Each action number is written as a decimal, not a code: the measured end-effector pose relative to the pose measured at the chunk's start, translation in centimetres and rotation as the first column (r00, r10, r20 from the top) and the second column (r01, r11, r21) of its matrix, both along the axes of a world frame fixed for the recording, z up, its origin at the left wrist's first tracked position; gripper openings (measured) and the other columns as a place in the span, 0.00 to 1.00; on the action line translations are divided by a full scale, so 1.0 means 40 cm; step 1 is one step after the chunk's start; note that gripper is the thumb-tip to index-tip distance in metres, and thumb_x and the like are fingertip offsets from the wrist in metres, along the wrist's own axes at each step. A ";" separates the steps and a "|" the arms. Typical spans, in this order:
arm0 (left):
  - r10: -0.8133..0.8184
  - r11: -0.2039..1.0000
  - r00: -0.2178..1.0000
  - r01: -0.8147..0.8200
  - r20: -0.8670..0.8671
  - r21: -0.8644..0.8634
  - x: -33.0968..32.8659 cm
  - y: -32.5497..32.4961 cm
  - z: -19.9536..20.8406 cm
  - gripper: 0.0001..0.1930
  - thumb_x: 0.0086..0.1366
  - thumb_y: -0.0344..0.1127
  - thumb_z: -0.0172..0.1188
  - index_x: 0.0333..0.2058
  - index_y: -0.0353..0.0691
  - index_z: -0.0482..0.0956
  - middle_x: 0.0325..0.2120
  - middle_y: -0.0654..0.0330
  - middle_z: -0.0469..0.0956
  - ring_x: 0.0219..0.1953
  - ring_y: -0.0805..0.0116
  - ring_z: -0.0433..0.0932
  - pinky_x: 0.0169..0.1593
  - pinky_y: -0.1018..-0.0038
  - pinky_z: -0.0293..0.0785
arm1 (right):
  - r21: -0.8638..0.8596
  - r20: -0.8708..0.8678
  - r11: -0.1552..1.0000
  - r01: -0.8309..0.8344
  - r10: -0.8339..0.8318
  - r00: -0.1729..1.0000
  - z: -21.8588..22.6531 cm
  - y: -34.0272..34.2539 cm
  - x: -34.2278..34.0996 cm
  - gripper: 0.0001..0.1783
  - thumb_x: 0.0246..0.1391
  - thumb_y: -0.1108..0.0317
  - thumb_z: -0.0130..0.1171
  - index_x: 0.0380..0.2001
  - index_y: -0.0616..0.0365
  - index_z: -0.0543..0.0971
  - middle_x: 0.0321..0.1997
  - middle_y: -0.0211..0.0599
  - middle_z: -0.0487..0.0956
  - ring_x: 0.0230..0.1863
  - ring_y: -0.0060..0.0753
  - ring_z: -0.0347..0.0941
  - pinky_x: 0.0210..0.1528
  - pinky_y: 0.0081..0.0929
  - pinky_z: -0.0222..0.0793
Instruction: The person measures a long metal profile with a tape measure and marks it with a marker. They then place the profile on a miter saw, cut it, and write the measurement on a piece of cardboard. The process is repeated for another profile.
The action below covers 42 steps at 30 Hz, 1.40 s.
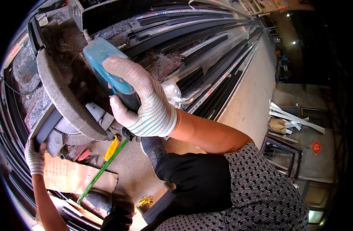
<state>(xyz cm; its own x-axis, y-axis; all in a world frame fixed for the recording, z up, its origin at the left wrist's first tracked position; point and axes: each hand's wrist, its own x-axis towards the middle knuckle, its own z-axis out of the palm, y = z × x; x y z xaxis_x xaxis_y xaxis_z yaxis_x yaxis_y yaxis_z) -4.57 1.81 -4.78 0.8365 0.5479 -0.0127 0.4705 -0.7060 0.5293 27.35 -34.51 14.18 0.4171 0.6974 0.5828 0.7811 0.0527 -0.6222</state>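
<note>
My right hand [145,102], in a white striped knit glove, is wrapped round the blue and black handle [109,63] of a cut-off saw. The saw's curved grey blade guard [65,94] stands left of that hand, with part of a round disc showing under it. At the lower left my left hand [35,158], gloved alike, grips the near end of a dark grey profile bar [46,122]. The bar runs up beside the guard; its far part is hidden. Metal clamp pieces [55,142] sit close to the left fingers.
Below the saw lie a yellow tool [112,148], a red-handled tool [84,155], a green measuring tape [103,170] and cardboard [78,177] with handwriting. Long dark profiles [222,77] are stacked beyond. Metal shavings [111,30] cover the bench. White strips [296,117] lie far right.
</note>
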 end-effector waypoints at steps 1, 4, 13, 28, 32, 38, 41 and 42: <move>0.001 1.000 1.000 -0.001 0.002 -0.007 -0.003 0.005 -0.005 0.32 0.62 0.45 0.72 0.59 0.33 0.75 0.48 0.49 0.80 0.50 0.55 0.79 0.57 0.65 0.74 | -0.024 -0.025 1.000 0.000 -0.001 1.000 -0.003 -0.004 -0.003 0.34 0.50 0.76 0.63 0.62 0.67 0.70 0.61 0.54 0.75 0.56 0.50 0.77 0.61 0.39 0.73; 0.006 1.000 1.000 -0.006 0.008 -0.016 -0.008 0.007 -0.012 0.32 0.61 0.46 0.72 0.59 0.33 0.75 0.48 0.50 0.80 0.50 0.55 0.79 0.57 0.66 0.74 | -0.075 -0.060 0.997 0.011 -0.015 0.998 -0.015 -0.017 -0.014 0.34 0.50 0.76 0.64 0.63 0.66 0.70 0.59 0.53 0.76 0.50 0.47 0.79 0.56 0.37 0.75; -0.016 0.999 0.999 0.018 -0.046 0.046 0.007 -0.010 0.019 0.34 0.62 0.52 0.70 0.58 0.33 0.75 0.47 0.49 0.80 0.49 0.52 0.79 0.56 0.63 0.75 | -0.005 0.019 0.999 0.034 -0.034 0.999 -0.074 -0.038 -0.022 0.35 0.47 0.74 0.67 0.62 0.57 0.71 0.54 0.52 0.76 0.42 0.54 0.79 0.43 0.43 0.77; -0.018 0.970 0.989 0.053 -0.148 0.235 0.032 -0.053 0.105 0.30 0.57 0.49 0.73 0.51 0.33 0.79 0.42 0.43 0.81 0.45 0.42 0.80 0.50 0.59 0.76 | -0.138 -0.010 0.983 0.119 -0.122 0.992 0.062 0.041 0.020 0.31 0.54 0.64 0.69 0.60 0.57 0.74 0.56 0.48 0.79 0.52 0.47 0.80 0.54 0.35 0.77; 0.020 0.990 0.985 0.004 -0.170 0.139 -0.019 -0.053 0.123 0.29 0.60 0.53 0.73 0.48 0.33 0.80 0.35 0.48 0.83 0.37 0.51 0.82 0.45 0.63 0.78 | -0.062 0.041 0.996 -0.060 0.063 0.997 0.208 0.160 0.101 0.22 0.61 0.69 0.57 0.59 0.56 0.73 0.43 0.38 0.78 0.38 0.27 0.78 0.39 0.29 0.77; 0.125 0.933 0.975 -0.178 -0.182 -0.314 -0.117 -0.070 0.205 0.27 0.64 0.50 0.72 0.50 0.33 0.78 0.35 0.59 0.81 0.38 0.73 0.73 0.45 0.74 0.74 | -0.173 -0.184 0.984 -0.036 0.004 0.983 0.326 0.292 0.142 0.22 0.61 0.67 0.56 0.59 0.50 0.75 0.32 0.32 0.78 0.24 0.25 0.75 0.24 0.27 0.73; 0.033 0.924 0.965 -0.130 -0.261 -0.360 -0.137 -0.102 0.315 0.27 0.62 0.51 0.73 0.46 0.33 0.78 0.32 0.61 0.79 0.35 0.73 0.71 0.43 0.73 0.74 | -0.246 -0.230 0.966 -0.083 0.025 0.973 0.366 0.333 0.186 0.22 0.62 0.67 0.54 0.59 0.50 0.76 0.31 0.32 0.77 0.25 0.25 0.73 0.24 0.28 0.72; 0.039 0.913 0.961 -0.146 -0.274 -0.381 -0.156 -0.109 0.345 0.27 0.62 0.52 0.73 0.45 0.33 0.78 0.31 0.62 0.78 0.34 0.73 0.69 0.42 0.73 0.73 | -0.237 -0.236 0.963 -0.125 0.068 0.969 0.371 0.342 0.196 0.22 0.62 0.66 0.53 0.59 0.51 0.76 0.32 0.32 0.77 0.26 0.26 0.72 0.25 0.29 0.72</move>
<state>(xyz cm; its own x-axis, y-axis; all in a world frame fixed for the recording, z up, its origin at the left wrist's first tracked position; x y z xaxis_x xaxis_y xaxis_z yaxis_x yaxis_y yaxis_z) -10.80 -2.56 9.02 0.7210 0.5279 -0.4489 0.6795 -0.4118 0.6072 35.18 -20.82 29.00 0.4406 0.8513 0.2850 0.6188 -0.0580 -0.7834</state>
